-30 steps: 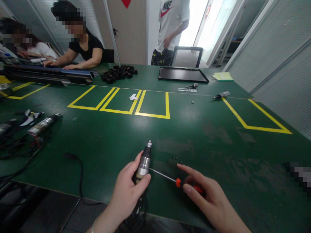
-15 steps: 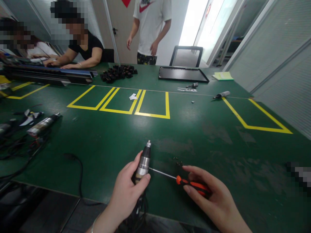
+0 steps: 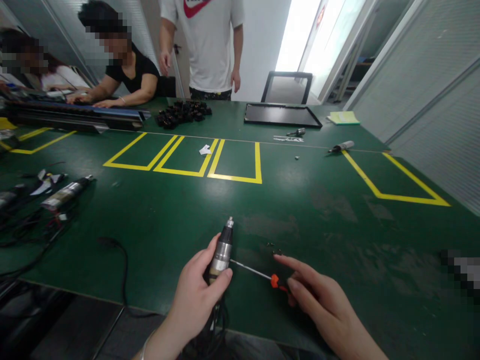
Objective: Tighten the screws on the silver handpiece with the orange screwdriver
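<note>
My left hand (image 3: 200, 287) is closed around an electric screwdriver (image 3: 220, 257), a silver and black cylinder with its nose pointing up and away and its cord hanging below. My right hand (image 3: 322, 295) grips the red and black handle of a hand screwdriver (image 3: 253, 270). The shaft points left, and its tip meets the side of the electric screwdriver. Most of the handle is hidden behind my fingers. Several small screws (image 3: 275, 248) lie on the table just beyond my right index fingertip.
The green table (image 3: 180, 205) carries yellow tape outlines (image 3: 234, 177). More electric screwdrivers (image 3: 67, 194) with tangled cords lie at left, another (image 3: 341, 146) at right. A black frame (image 3: 283, 116) and a heap of black parts (image 3: 183, 114) are at the back. Co-workers (image 3: 204, 47) are across the table.
My right fingers have shifted forward and wrapped over the handle, covering more of it. My left hand stays put. The standing person has moved left and closer to the table.
</note>
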A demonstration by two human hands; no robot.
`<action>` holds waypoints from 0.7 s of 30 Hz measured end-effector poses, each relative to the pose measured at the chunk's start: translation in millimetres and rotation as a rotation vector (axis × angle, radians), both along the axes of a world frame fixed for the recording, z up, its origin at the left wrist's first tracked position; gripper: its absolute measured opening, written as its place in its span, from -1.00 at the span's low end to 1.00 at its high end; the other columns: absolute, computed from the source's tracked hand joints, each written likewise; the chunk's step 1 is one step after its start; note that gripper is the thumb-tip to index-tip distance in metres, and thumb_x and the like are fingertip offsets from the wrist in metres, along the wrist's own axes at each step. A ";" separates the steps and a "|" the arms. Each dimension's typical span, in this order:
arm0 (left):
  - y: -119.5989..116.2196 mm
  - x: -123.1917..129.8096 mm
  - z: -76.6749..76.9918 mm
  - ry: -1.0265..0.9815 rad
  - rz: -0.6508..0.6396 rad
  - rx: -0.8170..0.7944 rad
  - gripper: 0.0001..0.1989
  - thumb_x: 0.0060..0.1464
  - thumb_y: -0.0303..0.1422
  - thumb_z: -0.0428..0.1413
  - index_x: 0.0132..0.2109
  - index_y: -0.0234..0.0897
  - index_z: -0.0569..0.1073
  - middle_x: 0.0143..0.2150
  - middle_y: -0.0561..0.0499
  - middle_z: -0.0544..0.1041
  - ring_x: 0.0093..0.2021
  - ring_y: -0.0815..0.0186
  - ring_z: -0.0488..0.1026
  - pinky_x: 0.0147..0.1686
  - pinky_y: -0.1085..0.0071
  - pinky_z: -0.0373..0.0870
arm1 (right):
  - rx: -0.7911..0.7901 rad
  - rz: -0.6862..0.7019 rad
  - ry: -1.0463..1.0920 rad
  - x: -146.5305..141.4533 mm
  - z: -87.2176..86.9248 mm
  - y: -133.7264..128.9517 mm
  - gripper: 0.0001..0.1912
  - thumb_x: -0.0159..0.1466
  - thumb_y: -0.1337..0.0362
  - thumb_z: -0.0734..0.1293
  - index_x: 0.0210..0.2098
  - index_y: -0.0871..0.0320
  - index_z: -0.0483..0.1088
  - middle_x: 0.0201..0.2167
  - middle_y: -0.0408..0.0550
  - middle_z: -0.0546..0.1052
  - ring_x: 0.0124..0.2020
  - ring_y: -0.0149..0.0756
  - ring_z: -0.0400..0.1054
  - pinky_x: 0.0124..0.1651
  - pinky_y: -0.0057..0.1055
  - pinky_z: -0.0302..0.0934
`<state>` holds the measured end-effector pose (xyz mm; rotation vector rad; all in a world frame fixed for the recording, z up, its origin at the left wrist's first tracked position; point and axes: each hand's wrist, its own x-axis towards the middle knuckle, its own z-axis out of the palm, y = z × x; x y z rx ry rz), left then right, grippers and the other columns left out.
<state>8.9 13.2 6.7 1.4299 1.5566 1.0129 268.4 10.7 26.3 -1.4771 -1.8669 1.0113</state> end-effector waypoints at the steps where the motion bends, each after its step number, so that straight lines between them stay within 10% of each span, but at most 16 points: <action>1: 0.3 0.0 0.2 -0.002 0.001 -0.001 -0.40 0.13 -0.24 0.18 0.31 -0.27 0.43 -0.14 -0.06 0.60 -0.16 0.12 0.50 -0.14 0.28 0.38 | 0.020 -0.006 -0.009 -0.7 0.2 0.3 -0.57 0.41 0.16 0.22 0.19 0.12 0.47 -0.53 -0.16 0.55 -0.51 -0.34 0.46 -0.43 -0.46 0.33; 11: -0.5 0.3 -0.3 -0.015 0.002 0.001 -0.41 0.13 -0.25 0.19 0.30 -0.24 0.43 -0.11 -0.06 0.61 -0.11 0.11 0.52 -0.12 0.28 0.39 | 0.237 -0.078 -0.024 -0.8 0.8 -0.1 -0.58 0.18 0.32 0.41 0.05 0.04 0.55 -0.37 -0.14 0.58 -0.48 -0.37 0.49 -0.35 -0.47 0.42; 21: 0.1 0.6 2.3 -0.005 0.002 -0.008 -0.39 0.13 -0.24 0.18 0.31 -0.27 0.43 -0.13 -0.07 0.61 -0.15 0.11 0.52 -0.14 0.27 0.39 | -0.059 -0.057 0.038 -2.3 3.6 1.1 -0.54 0.43 0.09 0.19 0.18 0.13 0.48 -0.57 -0.17 0.53 -0.54 -0.33 0.44 -0.45 -0.44 0.33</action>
